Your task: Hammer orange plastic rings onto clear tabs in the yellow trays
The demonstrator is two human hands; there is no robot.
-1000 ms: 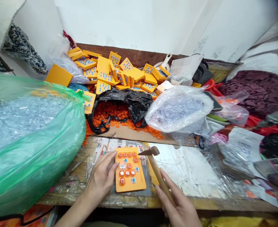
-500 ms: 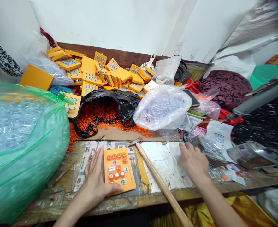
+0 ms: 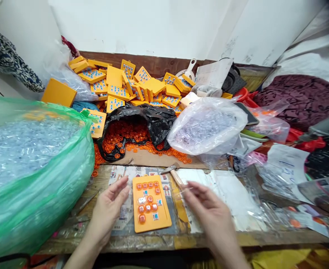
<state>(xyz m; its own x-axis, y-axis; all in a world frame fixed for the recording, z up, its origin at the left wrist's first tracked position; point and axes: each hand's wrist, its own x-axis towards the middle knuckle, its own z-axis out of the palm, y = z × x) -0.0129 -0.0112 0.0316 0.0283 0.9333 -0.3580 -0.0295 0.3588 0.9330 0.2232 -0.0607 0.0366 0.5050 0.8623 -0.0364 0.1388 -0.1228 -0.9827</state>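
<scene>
A yellow plastic panel lies flat on the bench, with several orange ring-shaped caps and a clear cap set in it. Some blue-and-white slots remain bare. My left hand is beside the panel's left edge, apart from it, fingers loosely open and empty. To the panel's right, my right hand is pinched on a small clear plastic piece, blurred and partly hidden. A hammer lies behind the panel, its wooden handle running under my right hand, which hides most of it.
A green bag of clear pieces bulges at the left. Behind the panel, a black bag spills orange rings. Right of it sits a white bag of clear pieces. Yellow panels are heaped against the wall. Papers and packets crowd the right.
My left hand has let go of the panel and sits off its left edge. My right hand has come leftward from the white sheet toward the panel, a clear piece at its fingertips. The view has shifted.
</scene>
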